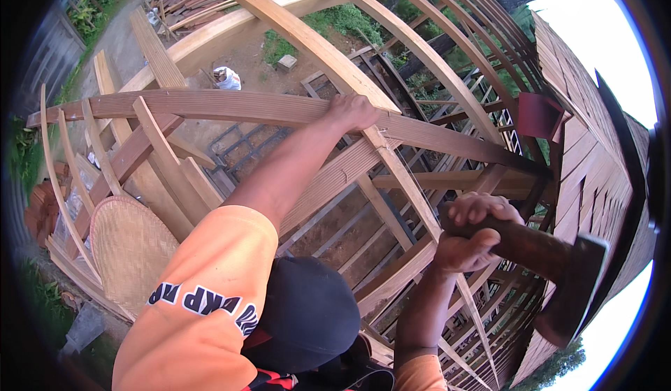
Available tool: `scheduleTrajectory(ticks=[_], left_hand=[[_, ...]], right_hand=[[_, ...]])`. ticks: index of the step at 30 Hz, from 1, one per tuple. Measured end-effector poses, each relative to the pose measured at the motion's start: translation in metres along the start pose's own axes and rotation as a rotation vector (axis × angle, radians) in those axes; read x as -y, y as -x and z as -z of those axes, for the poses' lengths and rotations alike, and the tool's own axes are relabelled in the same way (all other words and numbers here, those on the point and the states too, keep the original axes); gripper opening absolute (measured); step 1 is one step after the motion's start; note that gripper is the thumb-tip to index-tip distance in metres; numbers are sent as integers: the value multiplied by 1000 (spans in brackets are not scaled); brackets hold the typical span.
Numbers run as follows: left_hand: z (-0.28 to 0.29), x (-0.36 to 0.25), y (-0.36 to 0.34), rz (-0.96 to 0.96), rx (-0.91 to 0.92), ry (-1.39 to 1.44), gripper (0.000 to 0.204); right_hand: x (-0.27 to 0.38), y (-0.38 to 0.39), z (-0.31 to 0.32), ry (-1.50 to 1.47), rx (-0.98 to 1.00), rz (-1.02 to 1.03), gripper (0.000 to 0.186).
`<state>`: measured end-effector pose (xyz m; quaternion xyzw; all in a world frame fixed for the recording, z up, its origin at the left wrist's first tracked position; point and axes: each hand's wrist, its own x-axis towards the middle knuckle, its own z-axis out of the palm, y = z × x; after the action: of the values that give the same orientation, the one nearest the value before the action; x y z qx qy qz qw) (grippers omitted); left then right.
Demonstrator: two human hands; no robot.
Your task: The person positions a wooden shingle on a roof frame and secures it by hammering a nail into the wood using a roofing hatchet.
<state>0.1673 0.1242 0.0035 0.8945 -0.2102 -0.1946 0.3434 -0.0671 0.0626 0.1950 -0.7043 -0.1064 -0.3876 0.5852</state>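
High on a timber roof frame, my left hand is closed over a long brown wooden beam, at the joint where a pale rafter meets it. A narrow batten runs down from this joint. My right hand is raised at the right, fingers wrapped round the dark handle of a hammer. Its heavy, blocky head points away to the lower right, apart from the timbers. Whether a nail sits under my left fingers cannot be seen.
Several rafters and battens curve across the frame, with gaps down to the ground. A shingled roof slope rises at the right. Lower left stands a woven panel. Below lie a white sack, stacked planks and reddish bricks.
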Motion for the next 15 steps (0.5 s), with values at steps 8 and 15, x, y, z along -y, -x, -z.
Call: scheduleTrajectory(ticks=[8,15], left_hand=[[-4,-3,-9,-6,86,-32,59],[1,0,-11,-29,77,7,61]], right_hand=[[-112,114,31,875,507,-817,31],[-60,62,9,324,155,-628,40]])
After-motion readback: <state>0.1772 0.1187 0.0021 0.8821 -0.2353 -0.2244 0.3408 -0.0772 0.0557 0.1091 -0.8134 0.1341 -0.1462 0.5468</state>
